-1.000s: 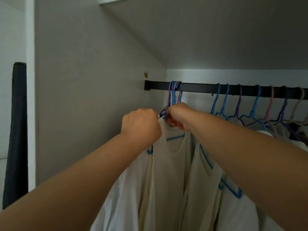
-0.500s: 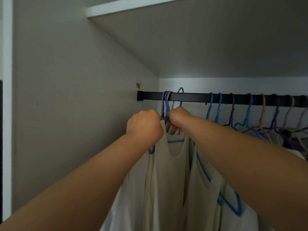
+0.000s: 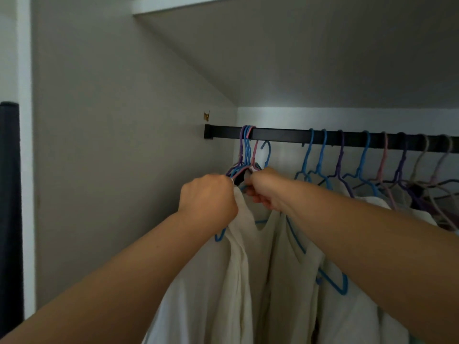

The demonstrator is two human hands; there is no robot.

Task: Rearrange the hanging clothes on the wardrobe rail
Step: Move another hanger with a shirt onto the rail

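Left hand (image 3: 207,198) grips a cream top (image 3: 244,256); right hand (image 3: 267,192) holds a blue hanger (image 3: 267,151) unhooked just below the rail (image 3: 280,137).

A plain grey side wall (image 3: 119,145) fills the left of the wardrobe, running far back to a corner with the paler back wall (image 3: 347,121). High on the side wall, near that corner, sits a small brass-coloured fitting (image 3: 206,115), perhaps a bracket or peg; it is too small to tell. Overhead, a white shelf edge (image 3: 173,4) runs above the sloping grey underside (image 3: 323,58). At the far left stands a white frame post (image 3: 24,145), with a tall dark panel (image 3: 9,207) just beside it.
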